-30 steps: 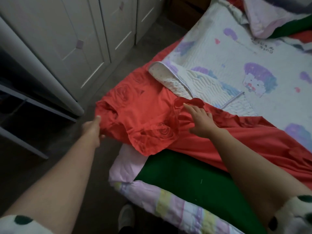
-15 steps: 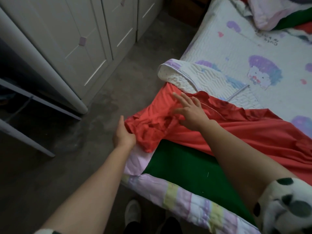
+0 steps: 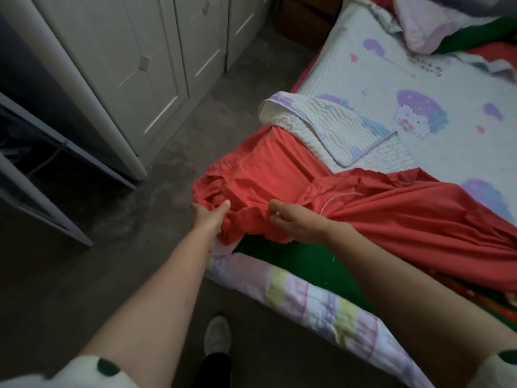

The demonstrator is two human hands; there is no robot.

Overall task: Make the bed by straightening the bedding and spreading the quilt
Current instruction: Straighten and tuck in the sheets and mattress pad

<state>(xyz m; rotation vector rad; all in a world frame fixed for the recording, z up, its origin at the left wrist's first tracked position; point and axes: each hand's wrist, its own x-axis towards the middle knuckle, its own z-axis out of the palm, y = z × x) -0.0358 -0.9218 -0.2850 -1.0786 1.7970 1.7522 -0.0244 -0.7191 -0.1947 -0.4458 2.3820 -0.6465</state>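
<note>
Near corner of bed (image 3: 307, 301): red sheet (image 3: 279, 175) bunched, fingers (image 3: 275, 204) of left hand (image 3: 208, 217) and right hand (image 3: 296, 222) clenched on its hem. Best drawn taut over that corner, grips level, without dragging pad (image 3: 335, 130) further up bed.
</note>
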